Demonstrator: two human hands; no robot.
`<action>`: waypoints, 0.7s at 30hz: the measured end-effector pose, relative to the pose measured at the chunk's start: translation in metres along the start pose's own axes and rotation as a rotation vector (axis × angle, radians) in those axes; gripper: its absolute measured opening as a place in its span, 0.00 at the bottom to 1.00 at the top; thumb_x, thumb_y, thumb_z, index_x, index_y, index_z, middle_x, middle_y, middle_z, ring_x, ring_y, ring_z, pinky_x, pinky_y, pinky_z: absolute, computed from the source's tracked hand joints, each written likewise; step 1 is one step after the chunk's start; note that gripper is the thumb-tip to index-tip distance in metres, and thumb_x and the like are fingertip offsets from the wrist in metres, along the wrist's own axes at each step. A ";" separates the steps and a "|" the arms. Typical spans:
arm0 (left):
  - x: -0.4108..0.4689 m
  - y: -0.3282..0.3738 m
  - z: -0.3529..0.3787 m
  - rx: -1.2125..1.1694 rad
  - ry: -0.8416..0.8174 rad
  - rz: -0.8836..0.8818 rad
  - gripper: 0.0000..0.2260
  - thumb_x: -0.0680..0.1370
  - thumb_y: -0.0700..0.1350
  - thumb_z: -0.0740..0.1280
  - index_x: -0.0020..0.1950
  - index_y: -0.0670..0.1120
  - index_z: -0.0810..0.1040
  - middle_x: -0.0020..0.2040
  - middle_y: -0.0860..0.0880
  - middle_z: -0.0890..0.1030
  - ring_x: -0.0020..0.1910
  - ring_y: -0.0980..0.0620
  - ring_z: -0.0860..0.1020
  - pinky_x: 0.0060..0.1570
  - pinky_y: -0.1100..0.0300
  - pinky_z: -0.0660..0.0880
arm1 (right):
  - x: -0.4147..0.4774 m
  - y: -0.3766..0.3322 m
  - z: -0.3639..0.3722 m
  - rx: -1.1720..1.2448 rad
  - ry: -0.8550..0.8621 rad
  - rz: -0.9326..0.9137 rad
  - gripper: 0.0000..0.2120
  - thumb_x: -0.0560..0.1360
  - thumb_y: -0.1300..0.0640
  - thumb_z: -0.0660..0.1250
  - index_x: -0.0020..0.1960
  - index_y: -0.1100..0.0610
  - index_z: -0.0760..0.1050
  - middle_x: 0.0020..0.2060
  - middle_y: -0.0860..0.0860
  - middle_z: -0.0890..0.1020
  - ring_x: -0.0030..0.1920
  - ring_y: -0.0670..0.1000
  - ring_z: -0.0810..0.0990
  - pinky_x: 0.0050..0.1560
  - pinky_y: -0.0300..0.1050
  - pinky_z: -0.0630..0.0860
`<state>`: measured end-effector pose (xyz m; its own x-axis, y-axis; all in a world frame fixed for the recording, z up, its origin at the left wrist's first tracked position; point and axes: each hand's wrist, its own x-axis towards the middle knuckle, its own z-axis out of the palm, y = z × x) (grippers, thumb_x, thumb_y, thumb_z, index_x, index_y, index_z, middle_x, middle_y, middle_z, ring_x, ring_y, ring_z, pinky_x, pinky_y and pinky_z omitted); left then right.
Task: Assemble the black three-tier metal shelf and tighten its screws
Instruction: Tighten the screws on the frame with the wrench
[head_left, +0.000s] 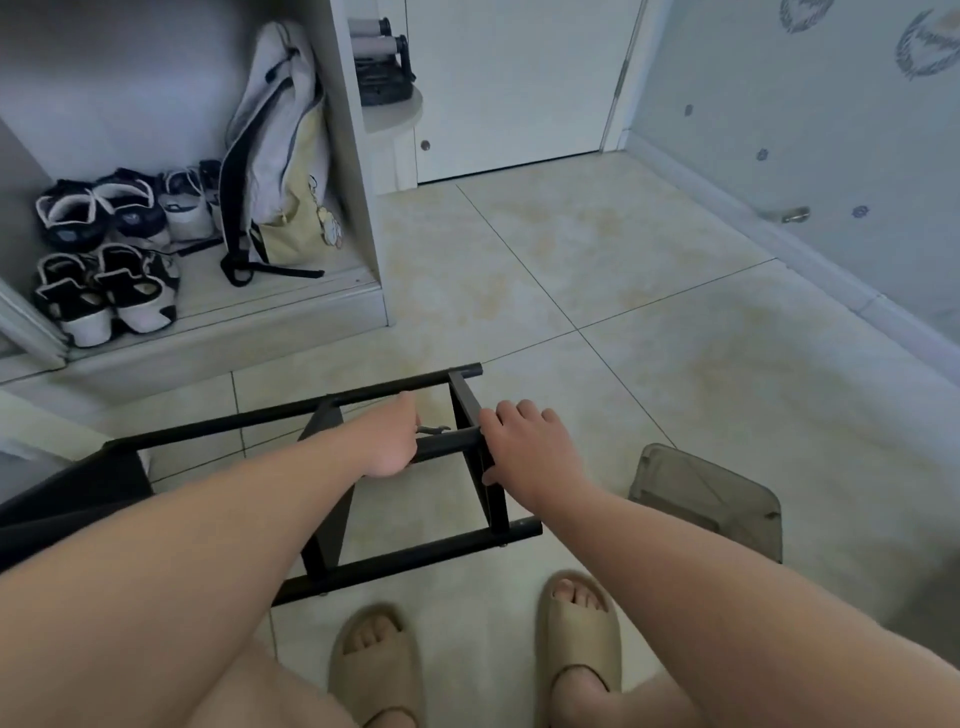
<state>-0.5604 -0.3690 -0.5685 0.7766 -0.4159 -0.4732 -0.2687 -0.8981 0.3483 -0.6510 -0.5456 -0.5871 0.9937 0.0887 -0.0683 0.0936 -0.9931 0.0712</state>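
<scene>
We are in a home entryway: sneakers (104, 296) and a backpack (280, 156) fill an open closet (358, 197) beside a white door (509, 78), pale floor tiles (675, 364) and patterned wallpaper (831, 130).

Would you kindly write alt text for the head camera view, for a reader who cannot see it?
A person's left hand holds a small tool at the crossbar of a black metal shelf frame lying on a tiled floor, while the right hand grips its end post. Shoes sit in an open cabinet.
</scene>
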 end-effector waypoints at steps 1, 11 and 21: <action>0.009 -0.001 0.001 0.021 -0.015 0.006 0.08 0.82 0.38 0.58 0.60 0.43 0.67 0.44 0.48 0.75 0.40 0.53 0.72 0.34 0.59 0.66 | 0.007 0.004 0.006 -0.008 -0.003 -0.014 0.25 0.74 0.45 0.73 0.62 0.56 0.67 0.55 0.52 0.76 0.54 0.57 0.74 0.46 0.48 0.64; 0.077 -0.022 0.042 -0.088 0.019 -0.048 0.05 0.82 0.39 0.59 0.57 0.45 0.66 0.43 0.45 0.76 0.39 0.49 0.75 0.34 0.55 0.69 | 0.061 0.032 0.065 -0.024 -0.047 -0.155 0.25 0.73 0.46 0.75 0.61 0.57 0.70 0.52 0.53 0.78 0.51 0.58 0.77 0.44 0.48 0.66; 0.076 -0.026 0.112 0.030 -0.265 -0.124 0.11 0.81 0.37 0.58 0.63 0.41 0.65 0.53 0.41 0.77 0.48 0.43 0.76 0.43 0.50 0.72 | 0.036 0.044 0.123 0.157 -0.280 -0.293 0.14 0.78 0.55 0.65 0.62 0.55 0.69 0.53 0.51 0.77 0.53 0.57 0.76 0.40 0.48 0.64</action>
<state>-0.5580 -0.3930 -0.7046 0.6296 -0.3222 -0.7069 -0.2009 -0.9465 0.2525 -0.6183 -0.5957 -0.7085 0.8698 0.3653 -0.3316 0.3369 -0.9308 -0.1417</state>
